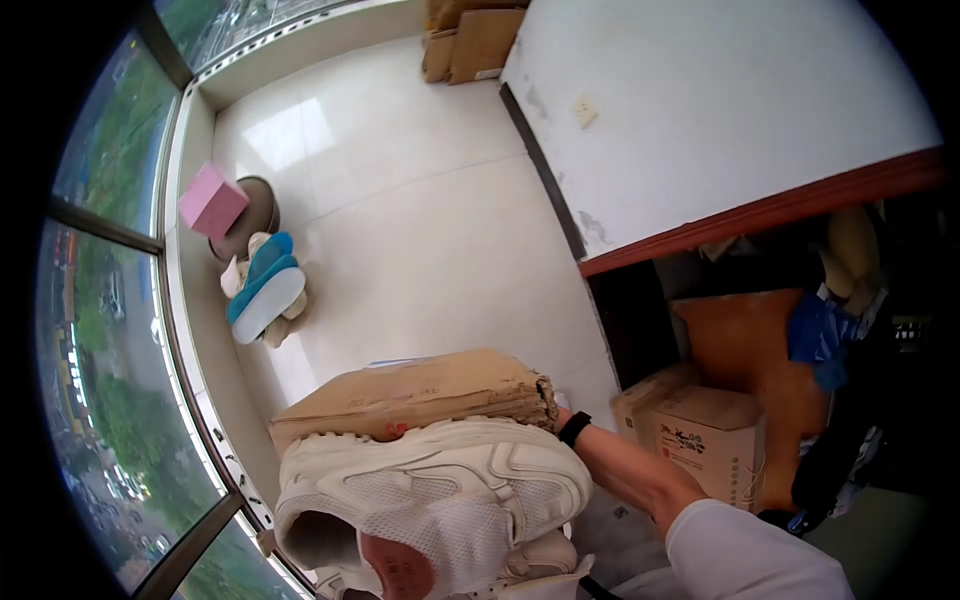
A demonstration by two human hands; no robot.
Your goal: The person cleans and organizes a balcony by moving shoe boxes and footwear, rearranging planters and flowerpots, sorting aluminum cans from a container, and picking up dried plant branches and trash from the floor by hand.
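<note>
A worn cardboard box (400, 388) lies across the lower middle, its right end torn and ragged. At that end is my right hand (563, 416), mostly hidden behind the box, holding it; its fingers do not show. A black band circles the wrist. Large off-white sneakers (440, 490) rest against the near side of the box, one on top with its opening at the lower left and a reddish inner panel. Part of another shoe (540, 556) shows beneath. My left hand is not in view.
Slippers (268, 300), a brown basin (255, 222) and a pink box (213, 201) stand by the windows on the left. Folded cardboard (485, 45) leans at the back. At right, cartons (705, 430) sit under a red-edged ledge (760, 208).
</note>
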